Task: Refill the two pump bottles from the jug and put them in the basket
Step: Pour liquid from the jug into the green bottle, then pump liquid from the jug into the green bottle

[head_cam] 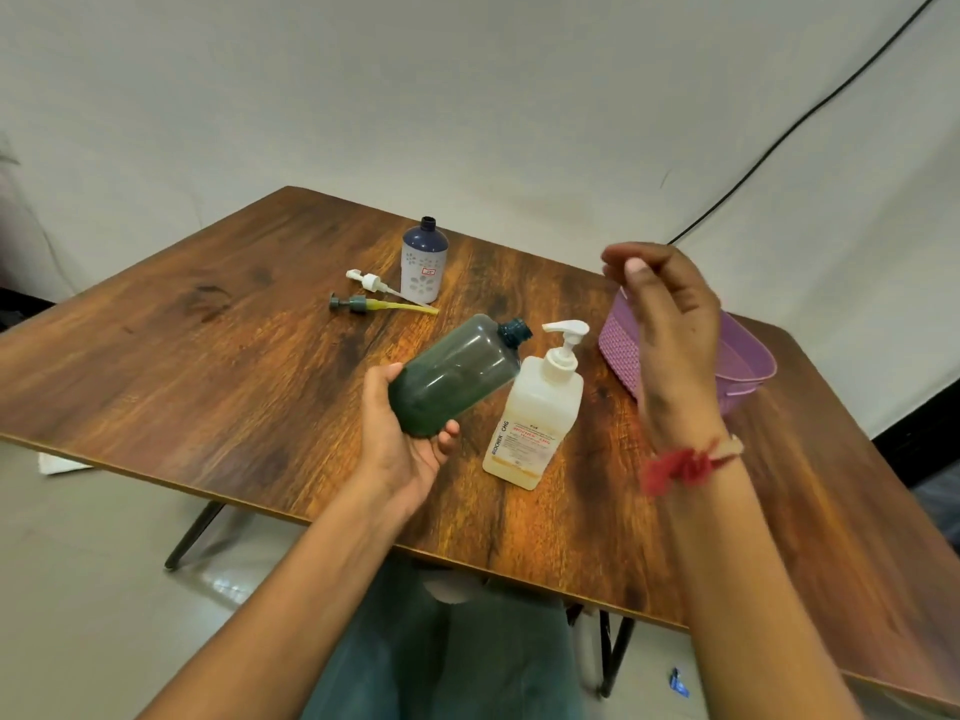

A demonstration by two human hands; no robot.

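Note:
My left hand [402, 439] grips a dark green bottle [454, 374] by its base, tilted with its open threaded neck pointing up and right, above the table. Just right of it stands a pale jug [532, 423] with a white pump on top and yellowish liquid at its bottom. My right hand [670, 330] hovers above the table in front of the purple basket [748, 366], fingers loosely curled, holding nothing. A blue-and-white bottle [424, 262] stands uncapped farther back. Two removed pump heads lie beside it: a white pump head [369, 281] and a dark green pump head [363, 304] with a yellow tube.
The wooden table [208, 356] has its near edge close to my lap. A black cable [810, 111] runs down the white backdrop behind the basket. Black table legs show beneath.

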